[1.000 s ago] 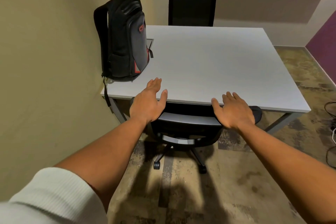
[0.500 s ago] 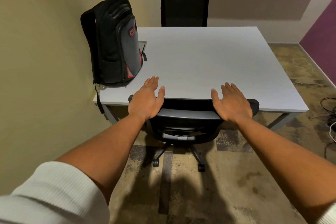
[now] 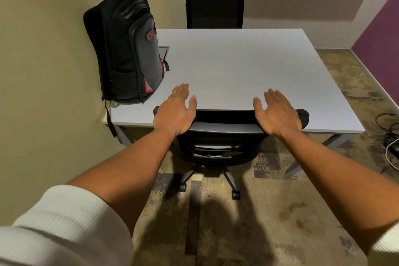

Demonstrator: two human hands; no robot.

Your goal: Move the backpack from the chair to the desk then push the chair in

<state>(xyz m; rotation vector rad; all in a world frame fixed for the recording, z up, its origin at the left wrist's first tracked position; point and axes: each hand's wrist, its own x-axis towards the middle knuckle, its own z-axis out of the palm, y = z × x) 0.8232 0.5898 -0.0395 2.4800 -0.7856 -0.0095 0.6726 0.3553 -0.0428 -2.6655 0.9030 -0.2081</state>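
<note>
under both flattened palms, the chair (image 3: 218, 136) is sitting tucked against the desk (image 3: 248, 75), its seat beneath the top. left hand (image 3: 176, 113) and right hand (image 3: 277, 114) are resting spread-fingered on the backrest's top edge, gripping nothing. beyond the left hand, the backpack (image 3: 127, 49) is standing upright on the desk corner, beside the wall (image 3: 38, 71).

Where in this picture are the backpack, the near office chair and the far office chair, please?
backpack (image 3: 129, 49): head view, its front panel.
near office chair (image 3: 220, 134): head view, top of its backrest.
far office chair (image 3: 215, 2): head view, middle of its backrest.
</note>
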